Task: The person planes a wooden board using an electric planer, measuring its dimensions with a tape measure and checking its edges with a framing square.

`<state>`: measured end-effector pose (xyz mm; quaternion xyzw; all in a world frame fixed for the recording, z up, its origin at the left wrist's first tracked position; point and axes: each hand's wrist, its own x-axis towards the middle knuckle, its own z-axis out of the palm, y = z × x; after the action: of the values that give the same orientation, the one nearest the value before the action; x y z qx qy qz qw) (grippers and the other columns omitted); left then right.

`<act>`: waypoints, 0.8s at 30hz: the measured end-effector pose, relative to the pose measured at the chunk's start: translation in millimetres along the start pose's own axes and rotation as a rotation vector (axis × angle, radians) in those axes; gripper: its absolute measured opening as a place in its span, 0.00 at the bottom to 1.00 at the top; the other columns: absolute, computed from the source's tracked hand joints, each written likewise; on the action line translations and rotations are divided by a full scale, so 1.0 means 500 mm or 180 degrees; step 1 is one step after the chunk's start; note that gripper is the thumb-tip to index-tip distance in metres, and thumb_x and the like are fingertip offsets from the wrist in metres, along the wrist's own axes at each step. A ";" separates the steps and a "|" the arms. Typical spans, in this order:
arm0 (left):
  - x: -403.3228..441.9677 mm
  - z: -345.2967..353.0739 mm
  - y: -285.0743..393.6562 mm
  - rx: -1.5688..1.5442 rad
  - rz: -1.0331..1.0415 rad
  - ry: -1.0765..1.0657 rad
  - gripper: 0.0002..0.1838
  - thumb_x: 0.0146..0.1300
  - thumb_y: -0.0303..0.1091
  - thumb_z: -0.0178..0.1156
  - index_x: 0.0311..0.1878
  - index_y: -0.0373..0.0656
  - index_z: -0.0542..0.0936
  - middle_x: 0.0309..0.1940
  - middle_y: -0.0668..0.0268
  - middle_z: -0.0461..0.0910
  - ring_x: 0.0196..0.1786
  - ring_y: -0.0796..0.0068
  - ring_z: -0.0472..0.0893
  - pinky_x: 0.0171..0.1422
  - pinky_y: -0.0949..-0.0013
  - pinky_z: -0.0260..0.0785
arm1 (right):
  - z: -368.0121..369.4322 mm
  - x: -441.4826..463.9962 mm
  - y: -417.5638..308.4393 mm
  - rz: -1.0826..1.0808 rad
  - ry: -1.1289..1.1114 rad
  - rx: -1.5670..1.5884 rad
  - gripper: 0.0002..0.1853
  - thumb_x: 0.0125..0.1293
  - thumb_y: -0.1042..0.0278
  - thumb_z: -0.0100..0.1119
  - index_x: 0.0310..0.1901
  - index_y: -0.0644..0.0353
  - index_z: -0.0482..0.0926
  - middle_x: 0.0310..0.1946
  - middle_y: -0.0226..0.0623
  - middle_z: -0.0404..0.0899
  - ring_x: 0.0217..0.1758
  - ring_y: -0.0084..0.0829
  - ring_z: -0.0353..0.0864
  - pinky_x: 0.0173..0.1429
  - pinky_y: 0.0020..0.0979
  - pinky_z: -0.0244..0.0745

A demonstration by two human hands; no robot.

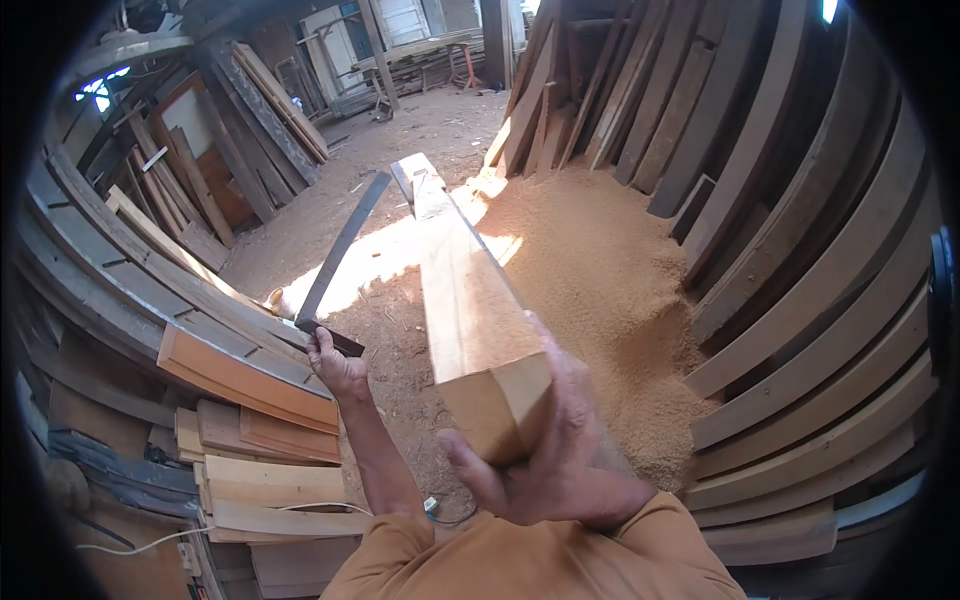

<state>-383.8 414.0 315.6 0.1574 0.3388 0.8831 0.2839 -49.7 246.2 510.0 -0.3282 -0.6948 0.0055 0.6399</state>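
Squared timber [472, 295] slants away from the tan shirt [560, 560], near end clamped between thumb and fingers of the right hand [562, 450]; the left hand [340, 370] pinches a carpenter's square [345, 240], apart from the timber. Inspection seems in hand; checking squareness calls for steady hold, flush contact

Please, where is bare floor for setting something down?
Perhaps the dirt floor beyond the wooden beam, between left-side boards and right-side boards, though slightly littered. More floor shows between the try square and beam. Crowded: near left, stacked planks; right, the sawdust heap reaching those boards.
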 end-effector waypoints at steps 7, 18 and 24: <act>-0.013 -0.062 -0.002 -0.0110 0.0149 0.0334 0.04 0.73 0.29 0.66 0.45 0.48 0.79 0.38 0.74 0.79 0.40 0.79 0.76 0.47 0.72 0.70 | -0.038 0.027 0.005 0.0185 0.0019 -0.0606 0.46 0.63 0.54 0.69 0.72 0.81 0.61 0.62 0.62 0.72 0.65 0.52 0.76 0.70 0.45 0.70; -0.033 -0.127 -0.027 -0.0040 -0.0173 0.0320 0.05 0.74 0.32 0.66 0.49 0.50 0.81 0.38 0.73 0.81 0.41 0.76 0.80 0.47 0.67 0.74 | -0.046 0.035 0.011 0.0003 -0.0053 -0.0601 0.45 0.60 0.64 0.71 0.70 0.85 0.57 0.55 0.62 0.74 0.54 0.50 0.81 0.60 0.44 0.75; -0.087 -0.119 -0.011 0.0008 -0.0107 0.0262 0.03 0.74 0.29 0.64 0.45 0.46 0.78 0.36 0.74 0.77 0.39 0.79 0.76 0.47 0.74 0.69 | -0.114 -0.074 0.004 0.0916 -0.0467 -0.0736 0.40 0.60 0.68 0.71 0.68 0.75 0.61 0.54 0.55 0.75 0.53 0.42 0.79 0.60 0.42 0.75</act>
<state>-375.4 360.4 265.1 0.1155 0.3539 0.8835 0.2844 0.8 207.4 486.8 -0.4942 -0.6815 0.0410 0.5382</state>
